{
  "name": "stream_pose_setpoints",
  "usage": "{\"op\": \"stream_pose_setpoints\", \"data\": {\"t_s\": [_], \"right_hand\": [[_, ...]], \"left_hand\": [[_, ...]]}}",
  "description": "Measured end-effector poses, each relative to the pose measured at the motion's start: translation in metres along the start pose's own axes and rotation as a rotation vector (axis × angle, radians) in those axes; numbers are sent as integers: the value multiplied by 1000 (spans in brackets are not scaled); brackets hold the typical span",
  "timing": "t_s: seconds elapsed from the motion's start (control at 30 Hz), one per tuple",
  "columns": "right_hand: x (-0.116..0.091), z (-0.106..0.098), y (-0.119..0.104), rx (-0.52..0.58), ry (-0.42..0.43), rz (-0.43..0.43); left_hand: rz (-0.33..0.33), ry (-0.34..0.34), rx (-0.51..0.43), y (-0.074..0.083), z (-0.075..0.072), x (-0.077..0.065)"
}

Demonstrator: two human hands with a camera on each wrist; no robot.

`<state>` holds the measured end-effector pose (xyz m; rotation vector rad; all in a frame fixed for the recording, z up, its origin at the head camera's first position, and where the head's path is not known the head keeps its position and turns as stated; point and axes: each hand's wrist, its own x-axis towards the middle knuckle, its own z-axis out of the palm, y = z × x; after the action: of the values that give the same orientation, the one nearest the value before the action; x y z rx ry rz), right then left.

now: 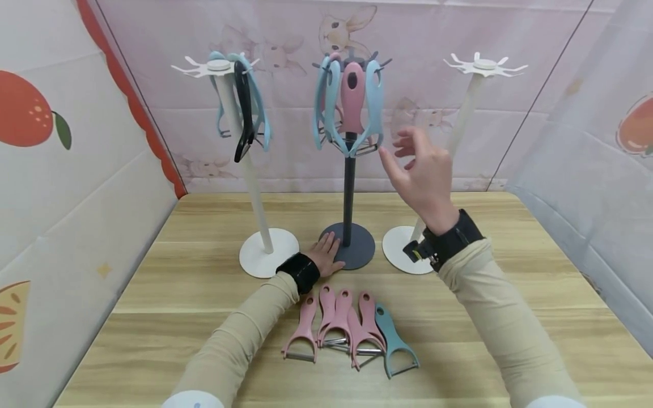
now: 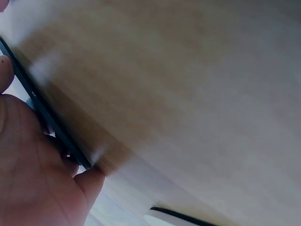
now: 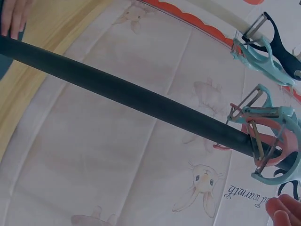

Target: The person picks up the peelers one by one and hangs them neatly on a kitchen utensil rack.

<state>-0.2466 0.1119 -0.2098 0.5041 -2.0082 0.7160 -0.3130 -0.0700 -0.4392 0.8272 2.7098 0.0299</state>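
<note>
My left hand (image 1: 325, 258) rests with straight fingers on the round base (image 1: 361, 252) of the dark grey stand in the middle. In the left wrist view, that base (image 2: 44, 107) shows as a dark edge beside the palm. Up at the hooks hang several peelers, among them a pink peeler (image 1: 352, 110) and a light blue peeler (image 1: 375, 93), blades downward. Just right of them my right hand (image 1: 424, 177) is raised, fingers loosely bent, holding nothing. Its fingertips (image 3: 280, 207) show beside the hanging peelers at the right wrist view's lower corner.
On the left, a white stand (image 1: 261, 262) carries light blue peelers (image 1: 262, 116) and a black peeler (image 1: 244, 107). Another white stand (image 1: 484, 67), its hooks bare, is behind my right arm. Several pink peelers (image 1: 307, 317) and a teal peeler (image 1: 389, 328) lie on the table's near part.
</note>
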Motion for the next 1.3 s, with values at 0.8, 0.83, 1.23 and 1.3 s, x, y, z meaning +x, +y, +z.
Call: {"op": "stream_pose_setpoints", "data": {"t_s": [0.8, 0.83, 1.23, 1.3], "right_hand": [[-132, -2, 12, -151, -461, 87], [-137, -2, 12, -158, -494, 111], [-184, -2, 1, -264, -995, 190], [-192, -2, -3, -267, -1072, 221]], "left_hand": [[4, 8, -2, -1, 1, 0], [4, 6, 2, -1, 1, 0], [-27, -48, 9, 3, -6, -3], [-40, -62, 30, 4, -7, -4]]}}
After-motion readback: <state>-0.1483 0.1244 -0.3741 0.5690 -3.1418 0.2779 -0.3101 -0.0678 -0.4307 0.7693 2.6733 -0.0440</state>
